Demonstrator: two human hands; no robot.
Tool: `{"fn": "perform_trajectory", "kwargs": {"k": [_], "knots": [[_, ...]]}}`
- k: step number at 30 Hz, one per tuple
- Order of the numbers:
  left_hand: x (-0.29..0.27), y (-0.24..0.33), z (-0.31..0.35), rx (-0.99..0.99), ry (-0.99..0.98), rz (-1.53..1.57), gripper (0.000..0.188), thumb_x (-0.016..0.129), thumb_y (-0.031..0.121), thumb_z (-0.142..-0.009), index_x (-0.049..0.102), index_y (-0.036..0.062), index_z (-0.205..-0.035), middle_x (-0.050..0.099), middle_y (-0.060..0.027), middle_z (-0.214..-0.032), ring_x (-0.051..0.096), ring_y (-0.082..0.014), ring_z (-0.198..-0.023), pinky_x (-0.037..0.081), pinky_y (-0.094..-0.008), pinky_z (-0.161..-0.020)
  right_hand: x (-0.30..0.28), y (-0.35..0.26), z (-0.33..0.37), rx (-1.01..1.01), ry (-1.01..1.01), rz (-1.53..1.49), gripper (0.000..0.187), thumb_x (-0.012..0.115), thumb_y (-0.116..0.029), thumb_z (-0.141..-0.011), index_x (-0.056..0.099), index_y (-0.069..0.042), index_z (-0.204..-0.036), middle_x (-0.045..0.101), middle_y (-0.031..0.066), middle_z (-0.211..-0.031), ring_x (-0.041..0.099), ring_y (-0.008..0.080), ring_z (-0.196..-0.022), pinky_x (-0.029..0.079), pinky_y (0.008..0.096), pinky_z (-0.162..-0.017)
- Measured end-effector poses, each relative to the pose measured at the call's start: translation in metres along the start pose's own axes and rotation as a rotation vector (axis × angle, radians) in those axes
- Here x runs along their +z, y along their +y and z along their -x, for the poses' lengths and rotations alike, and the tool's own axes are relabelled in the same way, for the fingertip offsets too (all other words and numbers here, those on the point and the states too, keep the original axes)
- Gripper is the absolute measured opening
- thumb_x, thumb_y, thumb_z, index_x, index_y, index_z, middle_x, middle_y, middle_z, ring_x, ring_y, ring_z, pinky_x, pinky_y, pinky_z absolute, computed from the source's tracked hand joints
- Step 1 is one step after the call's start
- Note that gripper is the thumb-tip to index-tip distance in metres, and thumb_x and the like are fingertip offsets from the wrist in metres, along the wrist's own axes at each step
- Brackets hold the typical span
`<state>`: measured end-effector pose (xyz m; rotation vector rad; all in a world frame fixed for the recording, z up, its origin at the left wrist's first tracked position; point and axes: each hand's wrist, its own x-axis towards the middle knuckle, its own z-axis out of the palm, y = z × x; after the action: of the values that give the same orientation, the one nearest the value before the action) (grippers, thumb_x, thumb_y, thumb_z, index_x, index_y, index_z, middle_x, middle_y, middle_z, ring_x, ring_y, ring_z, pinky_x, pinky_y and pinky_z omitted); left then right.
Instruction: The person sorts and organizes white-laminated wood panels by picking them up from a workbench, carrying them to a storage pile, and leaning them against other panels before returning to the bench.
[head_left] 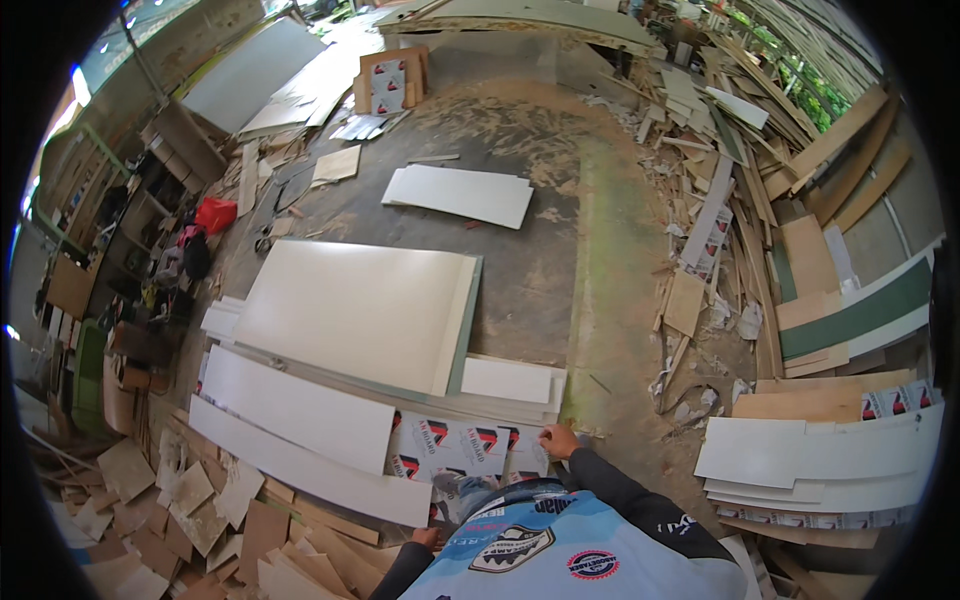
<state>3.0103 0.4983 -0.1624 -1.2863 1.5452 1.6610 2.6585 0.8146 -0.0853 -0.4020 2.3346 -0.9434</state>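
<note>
My right hand [559, 441] is closed at the right end of a board with a grey, red and black printed face [462, 447]. Its bent fingers meet the board's edge. Lower down, my left hand [425, 539] shows only in part beside my shirt, close to the near end of a long white board [310, 462]. Its fingers look curled, and what they hold is hidden. Another white board [300, 405] lies just beyond, overlapping the printed one. My body covers the near part of the printed board.
Ahead lies a stack of large cream panels [350, 310], with smaller white panels [460, 195] on the floor farther off. Wood offcuts [190, 490] heap at the lower left. Scrap strips [735, 230] pile along the right, above stacked white boards [820, 455]. A red bag [214, 214] sits left.
</note>
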Motion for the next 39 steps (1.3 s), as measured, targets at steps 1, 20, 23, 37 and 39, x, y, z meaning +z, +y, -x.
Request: {"fn": "perform_trajectory", "kwargs": {"k": [1, 20, 23, 37, 39], "knots": [[0.002, -0.011, -0.023, -0.043, 0.019, 0.053, 0.024, 0.056, 0.017, -0.081, 0.06, -0.0054, -0.088, 0.062, -0.0172, -0.08, 0.063, -0.0321, -0.067, 0.052, -0.0425, -0.056, -0.016, 0.014, 0.007, 0.03, 0.011, -0.028, 0.022, 0.064, -0.022, -0.071, 0.067, -0.002, -0.082, 0.065, 0.0146, -0.075, 0.063, 0.0286, -0.071, 0.049, 0.0367, -0.067], [0.334, 0.29, -0.075, 0.209, 0.046, -0.123, 0.031, 0.063, 0.013, -0.076, 0.058, -0.0058, -0.1, 0.062, -0.0142, -0.08, 0.063, -0.022, -0.065, 0.052, -0.0306, -0.052, -0.247, 0.343, 0.082, 0.657, 0.679, -0.386, 0.012, 0.059, -0.011, -0.076, 0.068, -0.004, -0.076, 0.065, 0.0124, -0.067, 0.063, 0.0179, -0.058, 0.05, 0.0315, -0.056], [0.349, 0.319, -0.061, 0.229, -0.098, -0.379, 0.022, 0.059, 0.015, -0.079, 0.062, -0.0017, -0.093, 0.063, -0.0122, -0.074, 0.064, -0.0237, -0.065, 0.051, -0.0337, -0.052, -0.205, 0.369, 0.089, 0.733, 0.645, -0.381, 0.013, 0.059, -0.013, -0.075, 0.068, -0.004, -0.074, 0.065, 0.01, -0.064, 0.062, 0.0185, -0.054, 0.05, 0.0327, -0.054], [0.505, 0.532, -0.301, 0.939, -0.468, -1.94, 0.017, 0.059, 0.028, -0.074, 0.065, 0.0132, -0.08, 0.064, -0.0072, -0.072, 0.062, -0.0241, -0.071, 0.048, -0.0392, -0.061, -0.323, 0.423, 0.005, 0.796, 0.606, -0.27, 0.018, 0.065, -0.026, -0.064, 0.07, -0.009, -0.068, 0.063, 0.0122, -0.058, 0.062, 0.023, -0.053, 0.051, 0.0333, -0.058], [0.565, 0.614, -0.304, 1.049, -0.436, -1.921, 0.014, 0.06, 0.027, -0.073, 0.063, 0.0137, -0.069, 0.062, -0.0061, -0.067, 0.061, -0.0254, -0.068, 0.048, -0.0411, -0.058, -0.373, 0.428, -0.019, 0.802, 0.773, -0.346, 0.017, 0.064, -0.023, -0.066, 0.069, -0.007, -0.066, 0.062, 0.0108, -0.055, 0.062, 0.0207, -0.05, 0.05, 0.0324, -0.056]]}}
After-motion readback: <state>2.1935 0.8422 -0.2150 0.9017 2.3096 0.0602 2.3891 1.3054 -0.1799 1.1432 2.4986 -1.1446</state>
